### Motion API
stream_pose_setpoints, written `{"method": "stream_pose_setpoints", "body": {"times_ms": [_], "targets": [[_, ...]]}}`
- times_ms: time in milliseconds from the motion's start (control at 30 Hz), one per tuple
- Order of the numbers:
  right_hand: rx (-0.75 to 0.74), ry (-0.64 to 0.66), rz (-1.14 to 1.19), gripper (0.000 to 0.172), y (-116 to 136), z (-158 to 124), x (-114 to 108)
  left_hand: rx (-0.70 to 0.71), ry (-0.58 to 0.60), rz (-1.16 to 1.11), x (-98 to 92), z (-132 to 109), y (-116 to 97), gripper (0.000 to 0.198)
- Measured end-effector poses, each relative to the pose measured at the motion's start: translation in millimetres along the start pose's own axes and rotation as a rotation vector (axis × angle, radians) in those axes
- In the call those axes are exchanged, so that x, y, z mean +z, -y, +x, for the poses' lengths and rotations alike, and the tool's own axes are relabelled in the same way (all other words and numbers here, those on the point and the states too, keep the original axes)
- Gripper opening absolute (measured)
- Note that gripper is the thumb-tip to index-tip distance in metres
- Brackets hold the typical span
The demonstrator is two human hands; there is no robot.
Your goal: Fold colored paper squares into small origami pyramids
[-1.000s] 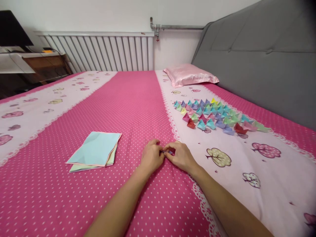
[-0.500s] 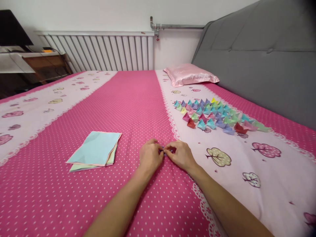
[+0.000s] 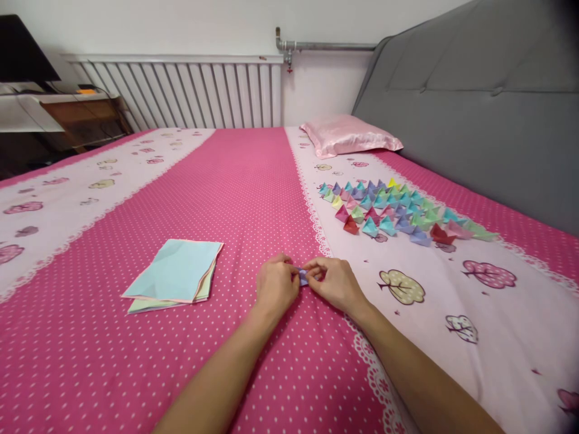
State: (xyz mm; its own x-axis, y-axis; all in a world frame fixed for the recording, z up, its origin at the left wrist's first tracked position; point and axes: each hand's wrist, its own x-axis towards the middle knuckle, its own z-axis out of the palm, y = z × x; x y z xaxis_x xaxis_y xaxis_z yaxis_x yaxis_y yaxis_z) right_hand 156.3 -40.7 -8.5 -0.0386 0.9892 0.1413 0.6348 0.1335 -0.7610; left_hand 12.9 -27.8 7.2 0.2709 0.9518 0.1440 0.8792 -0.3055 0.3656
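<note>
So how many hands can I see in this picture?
2: the left hand, holding the purple paper from its left side, and the right hand, holding it from the right. Some fingers are partly hidden; no other hand shows.

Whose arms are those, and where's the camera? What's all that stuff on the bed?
Those are a person's own bare arms; there's no robot. The camera sits on that person's head, looking forward and down. The left hand and right hand hold a small purple paper between their fingers. On the pink dotted bed cover, a stack of paper sheets lies to the left. To the right are many colourful folded paper shapes, with a pink pillow behind them.
</note>
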Motion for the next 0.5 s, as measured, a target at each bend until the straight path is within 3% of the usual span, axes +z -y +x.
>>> {"method": "stream_pose_setpoints", "body": {"times_ms": [233, 500], "targets": [[-0.046, -0.024, -0.022, 0.019, -3, 1, 4, 0.044, 0.011, -0.006, -0.3, -1, 2, 0.019], [-0.096, -0.030, -0.048, 0.019, -6, 1, 4, 0.054, -0.041, -0.106, 11.9, 4, 7, 0.008]]}}
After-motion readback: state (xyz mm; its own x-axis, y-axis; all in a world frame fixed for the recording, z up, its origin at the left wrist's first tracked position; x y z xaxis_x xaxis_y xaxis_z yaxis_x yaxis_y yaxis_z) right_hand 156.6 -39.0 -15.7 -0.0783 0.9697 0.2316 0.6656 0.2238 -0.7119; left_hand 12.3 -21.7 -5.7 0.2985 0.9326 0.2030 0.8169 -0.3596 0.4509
